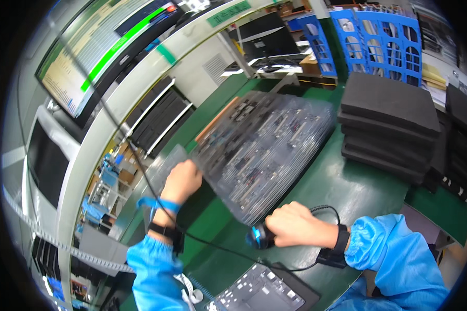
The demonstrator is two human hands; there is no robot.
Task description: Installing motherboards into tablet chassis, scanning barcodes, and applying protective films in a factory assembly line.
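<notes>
My right hand (298, 227) is wrapped round a black handheld device (261, 236) with a blue glow at its front end, just in front of the stack of clear plastic trays (264, 150). Circuit boards show through these trays. My left hand (183, 180), fingers curled in, is at the left edge of the stack, by a clear plastic piece (172, 158); whether it grips that piece is hidden. A blue wrist strap (163, 203) circles my left wrist. Nearest me lies a flat grey electronic panel (259, 291) with small white labels.
Black foam pads (389, 103) are piled at the right of the green table (327, 181). Blue racks (389, 41) stand behind them. A monitor (109, 46) hangs at upper left. A thin black cable (213, 243) crosses between my arms.
</notes>
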